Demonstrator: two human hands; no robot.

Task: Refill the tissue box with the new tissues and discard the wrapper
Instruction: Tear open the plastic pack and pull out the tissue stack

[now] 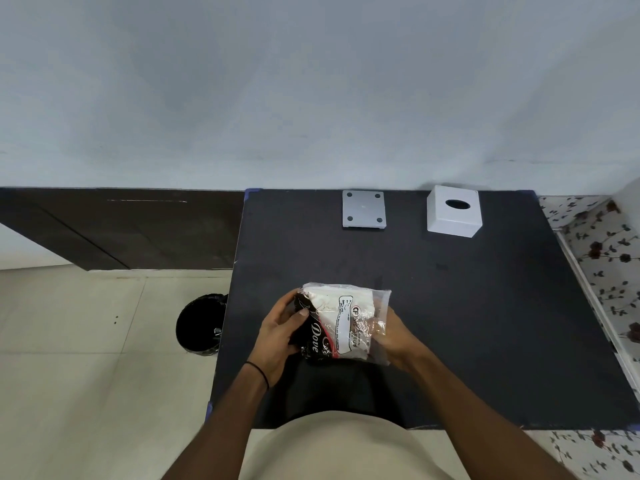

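I hold a pack of tissues in a clear and black printed wrapper just above the near middle of the black table. My left hand grips its dark left end. My right hand grips the clear right end, fingers partly behind the plastic. The white tissue box cover, with an oval slot on top, stands at the table's far right. Its grey square base plate lies flat to the left of it, apart from the cover.
A black-lined bin stands on the tiled floor just left of the table. A dark wooden panel runs along the wall at left. A floral-patterned surface borders the table on the right.
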